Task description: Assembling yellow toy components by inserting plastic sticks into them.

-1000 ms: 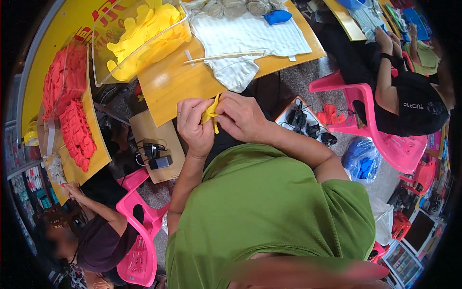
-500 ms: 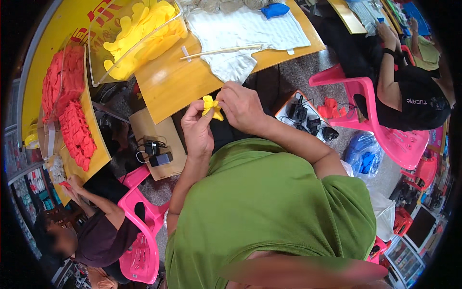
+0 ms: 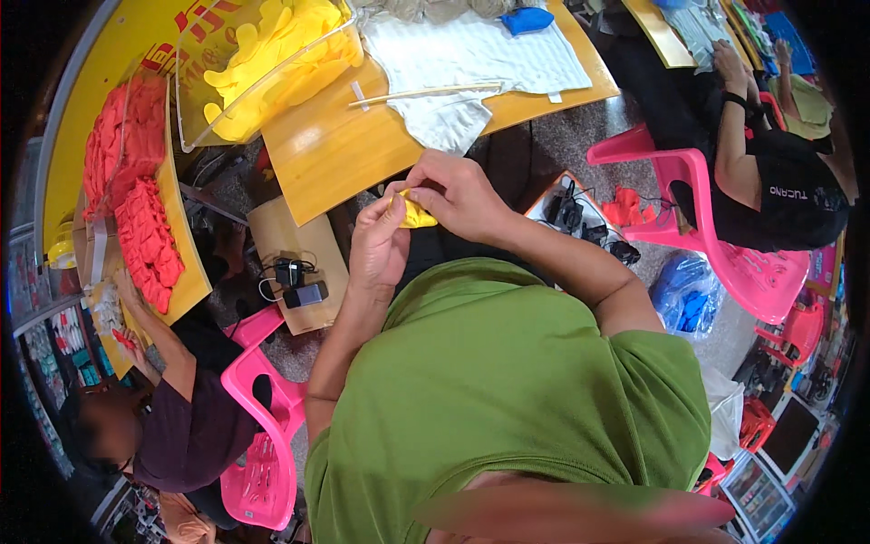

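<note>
A small yellow fabric piece (image 3: 417, 218) is pinched between my hands, just off the near edge of the table. My left hand (image 3: 379, 243) grips its left end with thumb and fingers closed. My right hand (image 3: 460, 198) bends over it from the right, fingertips pressed on its upper part. Fingers hide much of the piece. On the table beyond lie a white striped cloth (image 3: 507, 59) and a thin wooden stick (image 3: 426, 95). To the far left stands a clear bin (image 3: 272, 98) heaped with yellow fabric pieces (image 3: 281, 45).
Red fabric pieces (image 3: 145, 245) fill the left table, where a co-worker (image 3: 190, 408) handles something red. A cardboard sheet (image 3: 313, 238) with chargers is below left. A box of black cables (image 3: 566, 213), pink chairs (image 3: 711, 199) and another seated person (image 3: 779, 177) are at right.
My hands have drawn closer together, and the yellow piece, a knotted bow shape before, is now more covered and flattened. The co-worker at left has stretched an arm forward.
</note>
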Available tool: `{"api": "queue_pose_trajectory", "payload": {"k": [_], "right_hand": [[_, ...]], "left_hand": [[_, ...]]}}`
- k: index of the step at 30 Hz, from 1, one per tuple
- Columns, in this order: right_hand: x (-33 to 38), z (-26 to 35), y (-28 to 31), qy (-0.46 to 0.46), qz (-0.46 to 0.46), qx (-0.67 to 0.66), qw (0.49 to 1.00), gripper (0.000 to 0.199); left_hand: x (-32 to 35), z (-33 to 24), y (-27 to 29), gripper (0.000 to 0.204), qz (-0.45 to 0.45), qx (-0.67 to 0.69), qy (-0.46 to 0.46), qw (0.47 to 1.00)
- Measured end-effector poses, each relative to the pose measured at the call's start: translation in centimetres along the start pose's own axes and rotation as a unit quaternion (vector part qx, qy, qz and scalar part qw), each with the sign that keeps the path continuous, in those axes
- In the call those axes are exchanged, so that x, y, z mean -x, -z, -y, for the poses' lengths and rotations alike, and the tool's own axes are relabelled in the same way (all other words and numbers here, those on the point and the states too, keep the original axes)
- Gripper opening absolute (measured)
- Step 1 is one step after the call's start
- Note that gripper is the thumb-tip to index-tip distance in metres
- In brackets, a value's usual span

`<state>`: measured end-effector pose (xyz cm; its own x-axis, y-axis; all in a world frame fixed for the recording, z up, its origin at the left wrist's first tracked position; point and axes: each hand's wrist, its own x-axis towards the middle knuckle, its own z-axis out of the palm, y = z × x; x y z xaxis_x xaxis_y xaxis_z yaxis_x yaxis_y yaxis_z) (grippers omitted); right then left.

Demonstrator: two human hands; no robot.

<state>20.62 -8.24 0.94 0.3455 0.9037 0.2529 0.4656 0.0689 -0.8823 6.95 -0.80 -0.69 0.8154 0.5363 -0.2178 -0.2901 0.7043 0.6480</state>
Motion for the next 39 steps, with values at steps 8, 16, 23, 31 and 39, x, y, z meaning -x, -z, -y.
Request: {"api": "queue_pose_trajectory", "payload": {"k": [8, 16, 23, 31, 39], "right_hand": [[1.5, 0.3, -0.1, 0.020, -0.006, -0.055, 0.998, 0.013], [1.9, -2.2, -1.9, 0.130, -0.014, 0.094, 0.987, 0.014], [1.2, -0.5, -0.3, 0.083, 0.001, 0.019, 0.996, 0.025], [1.0, -0.9, 0.0, -0.065, -0.033, -0.126, 0.989, 0.014], [1.7, -0.5, 0.2, -0.136, 0.009, -0.257, 0.957, 0.013]], "left_hand": [[-0.1, 0.1, 0.4, 0.020, -0.071, -0.028, -0.031, 0.997], [0.4, 0.4, -0.7, 0.029, -0.054, 0.075, 0.037, 0.995], [0.1, -0.9, -0.3, 0.040, -0.044, -0.192, -0.085, 0.977], [1.6, -0.1, 0.0, 0.028, -0.060, -0.214, -0.104, 0.969], [1.6, -1.1, 1.3, 0.019, -0.087, -0.180, -0.118, 0.973]]}}
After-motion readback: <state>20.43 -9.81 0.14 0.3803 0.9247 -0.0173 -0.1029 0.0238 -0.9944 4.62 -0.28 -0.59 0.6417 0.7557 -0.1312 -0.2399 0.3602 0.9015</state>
